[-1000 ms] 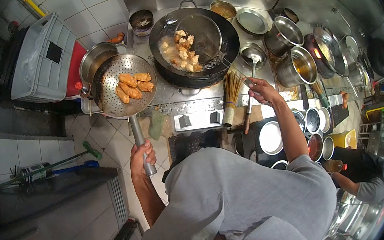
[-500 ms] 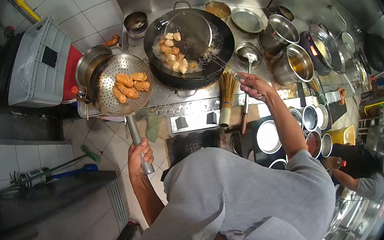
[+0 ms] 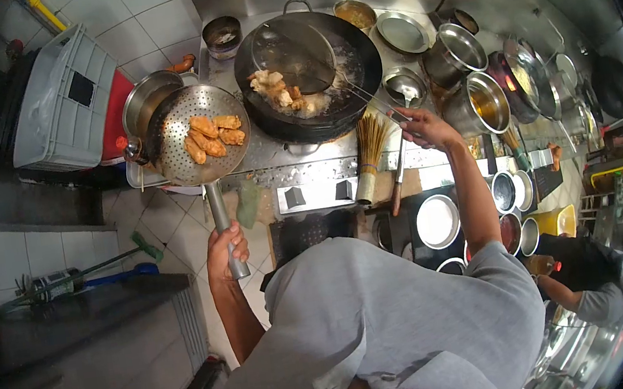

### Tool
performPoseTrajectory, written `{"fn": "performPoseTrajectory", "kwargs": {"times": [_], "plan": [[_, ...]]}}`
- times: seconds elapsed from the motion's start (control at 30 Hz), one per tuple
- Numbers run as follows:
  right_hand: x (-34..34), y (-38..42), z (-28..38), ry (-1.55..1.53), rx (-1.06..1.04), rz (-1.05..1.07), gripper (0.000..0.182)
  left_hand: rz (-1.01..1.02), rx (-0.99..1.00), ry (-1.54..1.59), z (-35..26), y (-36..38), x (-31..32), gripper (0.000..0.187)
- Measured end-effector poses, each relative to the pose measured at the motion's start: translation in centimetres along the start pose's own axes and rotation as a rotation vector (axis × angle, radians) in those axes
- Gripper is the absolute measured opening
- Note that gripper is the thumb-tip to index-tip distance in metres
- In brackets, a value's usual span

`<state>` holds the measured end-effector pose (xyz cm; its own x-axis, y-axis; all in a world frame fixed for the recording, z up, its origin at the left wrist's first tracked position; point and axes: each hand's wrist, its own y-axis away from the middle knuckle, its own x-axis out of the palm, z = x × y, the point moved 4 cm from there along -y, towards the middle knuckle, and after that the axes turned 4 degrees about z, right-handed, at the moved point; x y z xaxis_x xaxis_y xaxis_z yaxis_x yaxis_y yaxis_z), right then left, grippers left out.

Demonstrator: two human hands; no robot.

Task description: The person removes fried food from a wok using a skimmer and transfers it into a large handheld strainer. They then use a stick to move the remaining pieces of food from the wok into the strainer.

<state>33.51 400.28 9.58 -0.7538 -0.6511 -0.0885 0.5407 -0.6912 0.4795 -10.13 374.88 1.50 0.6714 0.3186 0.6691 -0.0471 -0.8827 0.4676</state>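
Note:
My left hand (image 3: 226,254) is closed round the metal handle of a perforated ladle (image 3: 175,118). Several browned fried pieces (image 3: 216,136) lie in its bowl, which rests near a steel pot at the left of the wok. My right hand (image 3: 426,129) grips the thin handle of a round wire-mesh strainer (image 3: 294,53). The strainer is over the large black wok (image 3: 360,54), which holds bubbling oil. Paler fried pieces (image 3: 276,89) lie in the oil at the strainer's lower left edge.
Steel pots (image 3: 453,54) and a pot of yellow liquid (image 3: 485,102) stand right of the wok. A bamboo brush (image 3: 370,147) and a small ladle lie at the stove's front. A grey crate (image 3: 63,101) is at the left. Another person's arm (image 3: 560,289) shows at the lower right.
The strainer has shifted left and slightly down in the wok, and the paler pieces lie lower and farther left. My right hand has moved slightly right. The perforated ladle has barely moved.

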Motion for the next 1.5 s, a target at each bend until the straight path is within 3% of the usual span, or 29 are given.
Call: {"fn": "performPoseTrajectory", "kwargs": {"times": [0.27, 0.47, 0.67, 0.83, 0.9, 1.0, 1.13, 1.23, 1.3, 1.4, 1.5], "plan": [[-1.9, 1.4, 0.4, -0.058, 0.01, 0.068, 0.043, -0.04, 0.011, -0.031, -0.1, 0.4, 0.1, 0.009], [1.0, -0.5, 0.5, 0.021, -0.008, -0.027, 0.045, -0.05, 0.008, -0.049, 0.1, 0.3, 0.0, 0.008], [3.6, -0.6, 1.1, 0.251, -0.058, -0.26, 0.045, -0.054, 0.016, -0.025, 0.5, 0.7, 0.1, 0.009], [3.6, -0.5, 2.0, 0.296, -0.056, -0.251, 0.045, -0.064, 0.021, -0.035, 0.8, 0.7, 0.0, 0.01], [2.5, -0.3, 2.2, 0.32, -0.044, -0.155, 0.048, -0.064, 0.027, -0.017, 0.9, 0.6, -0.4, 0.01], [2.2, 2.3, 4.2, 0.172, -0.009, -0.136, 0.048, -0.082, 0.006, -0.02, 0.8, 1.0, 0.0, 0.01], [2.6, 2.9, 4.0, 0.27, -0.029, -0.16, 0.045, -0.08, 0.02, -0.007, 0.9, 1.4, 0.2, 0.011], [3.2, 1.3, 3.1, 0.438, -0.074, -0.169, 0.043, -0.107, 0.011, -0.053, 0.9, 1.3, 0.1, 0.011], [4.5, -1.3, 3.1, 0.605, -0.301, -0.178, 0.044, -0.105, 0.0, -0.046, 0.8, 1.0, -0.2, 0.01], [4.5, -3.9, 3.1, 0.632, -0.215, -0.248, 0.047, -0.074, 0.004, -0.014, 0.8, 0.7, -0.2, 0.009], [4.4, -5.4, 2.6, 0.703, -0.318, -0.336, 0.05, -0.058, -0.026, -0.012, 1.0, 0.8, -0.4, 0.005]]}}
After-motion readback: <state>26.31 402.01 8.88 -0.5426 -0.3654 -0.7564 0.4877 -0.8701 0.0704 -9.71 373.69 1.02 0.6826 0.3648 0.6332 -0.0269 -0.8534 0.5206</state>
